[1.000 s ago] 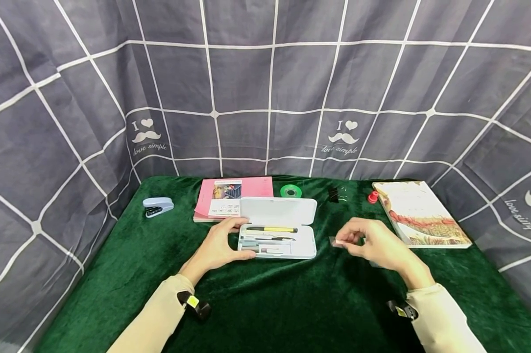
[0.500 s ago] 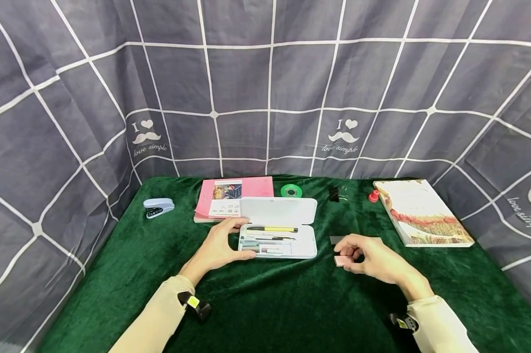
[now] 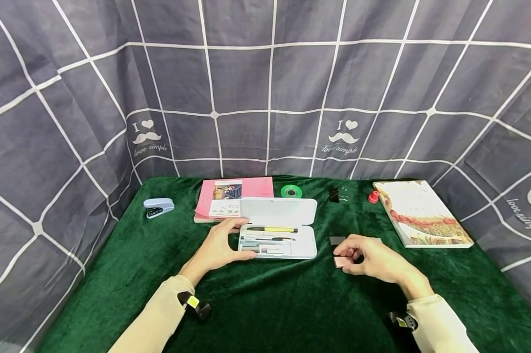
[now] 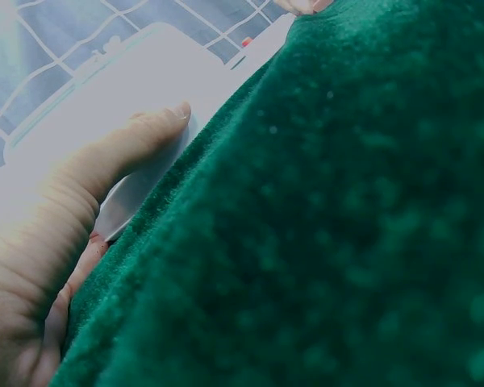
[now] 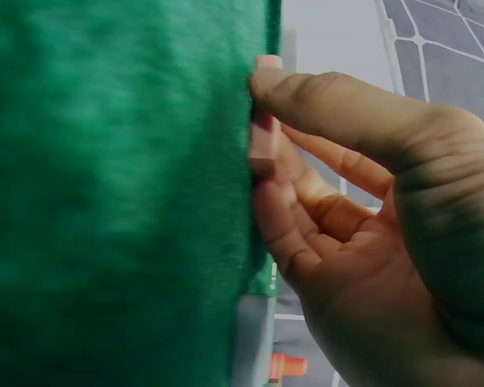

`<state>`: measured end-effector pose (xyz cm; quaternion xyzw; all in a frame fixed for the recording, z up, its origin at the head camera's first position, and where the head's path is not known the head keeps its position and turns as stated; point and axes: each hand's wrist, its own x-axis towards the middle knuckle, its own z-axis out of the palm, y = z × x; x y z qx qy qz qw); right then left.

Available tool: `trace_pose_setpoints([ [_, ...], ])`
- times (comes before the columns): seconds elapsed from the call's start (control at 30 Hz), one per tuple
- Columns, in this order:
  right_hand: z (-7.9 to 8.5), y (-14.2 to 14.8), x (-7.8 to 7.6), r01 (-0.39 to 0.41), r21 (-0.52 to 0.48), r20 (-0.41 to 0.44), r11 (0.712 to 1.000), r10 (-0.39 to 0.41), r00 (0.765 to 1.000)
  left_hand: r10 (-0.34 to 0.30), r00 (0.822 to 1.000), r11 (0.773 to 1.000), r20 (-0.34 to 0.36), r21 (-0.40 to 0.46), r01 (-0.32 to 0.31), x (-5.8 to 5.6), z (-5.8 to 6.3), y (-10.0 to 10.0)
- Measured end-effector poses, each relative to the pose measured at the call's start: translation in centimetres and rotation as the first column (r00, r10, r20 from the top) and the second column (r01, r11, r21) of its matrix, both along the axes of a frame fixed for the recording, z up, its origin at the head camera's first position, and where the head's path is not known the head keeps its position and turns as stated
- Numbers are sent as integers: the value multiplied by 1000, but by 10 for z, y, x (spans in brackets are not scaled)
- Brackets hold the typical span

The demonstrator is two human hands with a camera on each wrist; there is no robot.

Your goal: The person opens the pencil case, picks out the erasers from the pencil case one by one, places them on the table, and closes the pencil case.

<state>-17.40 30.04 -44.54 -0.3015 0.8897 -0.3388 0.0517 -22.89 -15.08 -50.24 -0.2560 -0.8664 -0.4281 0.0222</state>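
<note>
An open white pencil case [image 3: 307, 240] lies in the middle of the table. My left hand [image 3: 223, 243] grips its left end, thumb along the front edge and fingers at the back corner. Inside are a yellow pen [image 3: 274, 229], a black-and-white pen [image 3: 278, 238] and small pale items. To the right of the case, my right hand [image 3: 369, 255] pinches a small pink eraser [image 3: 340, 262] between thumb and fingers. In the right wrist view the eraser [image 5: 265, 141] stands at the green cloth. A clear ruler [image 3: 337, 240] lies just behind this hand, partly hidden by it.
At the back are a pink book [image 3: 256, 186], green tape roll [image 3: 291, 191] and black binder clip [image 3: 334, 194]. A light blue stapler [image 3: 158, 207] sits far left. Toward the right are a red cone-shaped piece [image 3: 374, 196] and a white-covered book [image 3: 417, 211].
My right hand has moved nearer the front with the eraser, then stayed almost still, and the ruler behind it shows more. The left hand has kept its grip on the pencil case.
</note>
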Motion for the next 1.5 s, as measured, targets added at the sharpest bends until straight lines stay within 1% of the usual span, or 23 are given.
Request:
trace_pose_setpoints([
  [0.1, 8, -5, -5, 29, 11, -11, 1000, -29, 1000, -4, 1000, 1000, -1, 3, 4, 0, 0, 0],
  [0.23, 20, -21, -14, 73, -12, -87, 997, -74, 993, -2, 1000, 1000, 0, 5, 2, 0, -1, 0],
  [0.33, 28, -40, -22, 85, -44, -136, 995, -90, 987, 0, 1000, 1000, 2, 1, 0, 1, -1, -1],
  [0.47, 37, -70, -34, 60, -87, -154, 994, -73, 985, -3, 1000, 1000, -2, 8, 3, 0, -1, 0],
  [0.57, 42, -93, -40, 14, -105, -148, 994, -30, 989, -6, 1000, 1000, -5, 20, 6, 0, -1, 0],
  [0.67, 43, -114, -44, -37, -112, -131, 993, 22, 991, -12, 1000, 1000, -2, 22, 12, 0, -1, 1],
  [0.8, 38, -139, -48, -88, -113, -114, 990, 75, 991, -16, 1000, 1000, 0, 21, 16, -1, -1, 1],
  [0.87, 33, -151, -49, -113, -99, -122, 989, 101, 987, -12, 1000, 1000, 2, 22, 12, -1, -1, 1],
  [1.03, 19, -174, -47, -145, 6, -157, 989, 145, 977, -7, 1000, 1000, 8, 22, 7, -2, 0, 1],
  [1.13, 14, -181, -44, -143, 74, -170, 987, 154, 973, -5, 1000, 1000, 13, 22, 5, -1, 0, 1],
  [1.2, 12, -184, -42, -144, 101, -187, 984, 161, 969, -2, 1000, 1000, 19, 20, 1, -1, 1, 1],
  [1.33, 9, -186, -43, -160, 111, -231, 981, 182, 956, 2, 1000, 1000, 23, 15, -3, 0, 2, 1],
  [1.37, -1, -184, -48, -170, 108, -256, 980, 193, 947, 2, 1000, 1000, 26, 14, -3, 0, 3, 1],
  [1.43, -9, -183, -53, -185, 97, -272, 978, 205, 940, 2, 1000, 1000, 26, 14, -3, 0, 2, 1],
  [1.5, -24, -180, -61, -201, 77, -292, 977, 215, 932, 3, 1000, 1000, 24, 12, -3, 0, 2, 1],
])
